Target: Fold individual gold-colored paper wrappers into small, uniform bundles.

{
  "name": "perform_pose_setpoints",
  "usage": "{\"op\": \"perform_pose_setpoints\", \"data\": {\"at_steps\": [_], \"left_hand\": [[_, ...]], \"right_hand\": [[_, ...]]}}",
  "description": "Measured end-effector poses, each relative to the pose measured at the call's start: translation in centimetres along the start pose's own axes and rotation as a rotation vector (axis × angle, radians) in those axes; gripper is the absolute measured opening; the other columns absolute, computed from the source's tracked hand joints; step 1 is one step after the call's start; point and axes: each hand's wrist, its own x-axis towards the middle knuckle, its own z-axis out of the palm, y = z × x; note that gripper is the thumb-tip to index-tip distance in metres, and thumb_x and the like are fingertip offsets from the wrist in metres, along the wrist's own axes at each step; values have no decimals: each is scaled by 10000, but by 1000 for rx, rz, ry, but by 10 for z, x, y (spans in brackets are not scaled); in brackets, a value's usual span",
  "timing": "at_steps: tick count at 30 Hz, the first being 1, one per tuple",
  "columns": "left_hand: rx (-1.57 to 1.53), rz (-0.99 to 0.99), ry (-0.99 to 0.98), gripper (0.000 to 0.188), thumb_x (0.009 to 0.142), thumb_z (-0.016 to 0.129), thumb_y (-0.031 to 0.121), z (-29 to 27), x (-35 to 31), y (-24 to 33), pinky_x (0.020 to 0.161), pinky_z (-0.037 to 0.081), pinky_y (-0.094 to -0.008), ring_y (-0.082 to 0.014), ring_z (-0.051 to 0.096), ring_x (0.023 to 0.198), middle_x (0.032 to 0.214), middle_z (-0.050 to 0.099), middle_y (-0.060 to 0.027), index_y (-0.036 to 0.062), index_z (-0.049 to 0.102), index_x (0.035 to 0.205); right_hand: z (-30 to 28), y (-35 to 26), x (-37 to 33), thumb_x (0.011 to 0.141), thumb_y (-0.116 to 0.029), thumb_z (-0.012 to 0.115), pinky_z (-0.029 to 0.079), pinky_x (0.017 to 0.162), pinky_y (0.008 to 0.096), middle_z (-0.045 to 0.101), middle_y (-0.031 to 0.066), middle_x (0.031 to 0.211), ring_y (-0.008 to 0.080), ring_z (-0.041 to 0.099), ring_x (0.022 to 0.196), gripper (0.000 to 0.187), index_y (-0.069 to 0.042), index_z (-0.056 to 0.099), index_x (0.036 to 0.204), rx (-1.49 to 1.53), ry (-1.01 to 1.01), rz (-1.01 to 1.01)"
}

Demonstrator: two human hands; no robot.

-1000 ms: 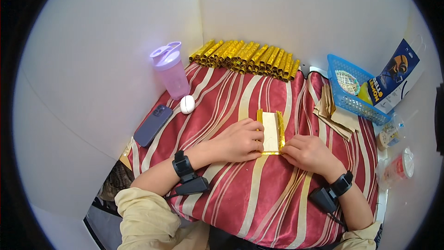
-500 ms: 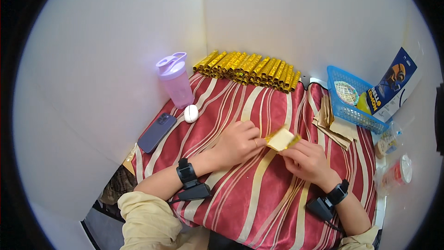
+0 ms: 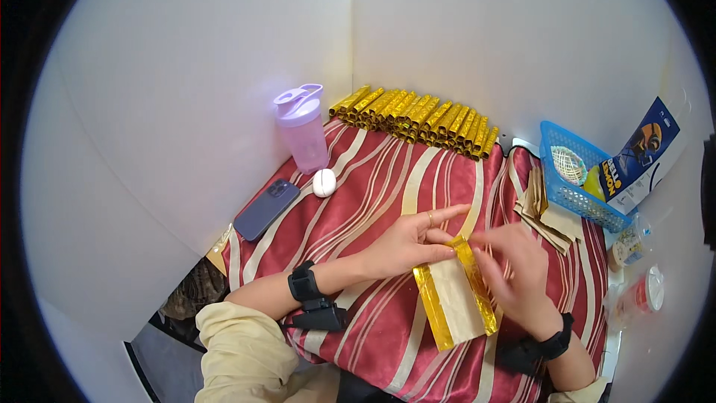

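My left hand (image 3: 409,245) pinches the top end of a foil-edged paper sheet (image 3: 456,297), with the thumb on its face and the index finger stretched out past it. The sheet is cream in the middle, with shiny gold strips folded along its sides, and hangs slanted over the striped cloth. Beside its upper right edge is my right hand (image 3: 516,269), slightly blurred, thumb and index finger apart; whether the fingertips touch the foil is unclear. Several gold foil paper tubes (image 3: 418,118) lie stacked in a row at the back.
Red-and-cream striped cloth (image 3: 373,201) covers the table. On the left are a purple shaker bottle (image 3: 304,138), a white oval case (image 3: 324,183) and a dark phone (image 3: 267,210). Brown paper sheets (image 3: 552,220), a blue basket (image 3: 582,198) and plastic cups (image 3: 647,289) sit at right.
The sheet has been turned and now hangs lower, its cream face and gold sides showing at greater length. My right hand has come off its grip, and my left index finger has straightened.
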Motion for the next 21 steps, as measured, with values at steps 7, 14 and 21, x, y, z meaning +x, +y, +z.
{"op": "perform_pose_setpoints", "data": {"at_steps": [7,14,21], "left_hand": [[184,-153,-64,662,914,617,45,0,3,-2,814,483,-217,-34,588,888,987,712,-53,57,304,1497],[172,-41,113,295,935,590,61,-28,14,-16,841,495,-239,-98,628,952,1048,682,-70,-38,592,1213],[182,-32,213,243,920,597,49,-40,22,-34,793,510,-236,-101,643,899,1004,691,-84,-49,618,1142]], "right_hand": [[11,17,-9,871,-120,679,496,611,268,657,81,758,109,637,686,145,9,636,920,429,-414,563],[31,58,-28,913,-105,643,474,588,213,644,9,766,59,599,685,103,-3,625,913,623,-114,782],[47,71,-39,899,-101,660,521,653,233,652,29,846,98,629,759,157,-10,594,1008,687,-75,880]]}}
